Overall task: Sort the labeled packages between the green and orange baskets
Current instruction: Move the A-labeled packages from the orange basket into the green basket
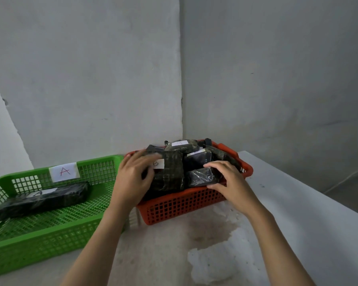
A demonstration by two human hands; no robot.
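Tabletop: orange basket (186, 205) heaped, green basket (50, 242) one package (41, 200).

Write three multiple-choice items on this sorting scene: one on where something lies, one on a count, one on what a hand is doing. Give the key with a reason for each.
1. Where does the paper tag marked A sit?
A. On the far wall of the green basket
B. On the orange basket
C. On the table top

2. How many packages lie in the green basket?
A. None
B. One
C. Four

3. What is the left hand doing?
A. Lying flat on the table
B. Holding the green basket's rim
C. Gripping the package labelled B in the orange basket

Key:
1 A: the tag hangs on the green mesh wall.
2 B: only one long dark package lies there.
3 C: its fingers curl around that package, while the right hand rests on the pile beside it.
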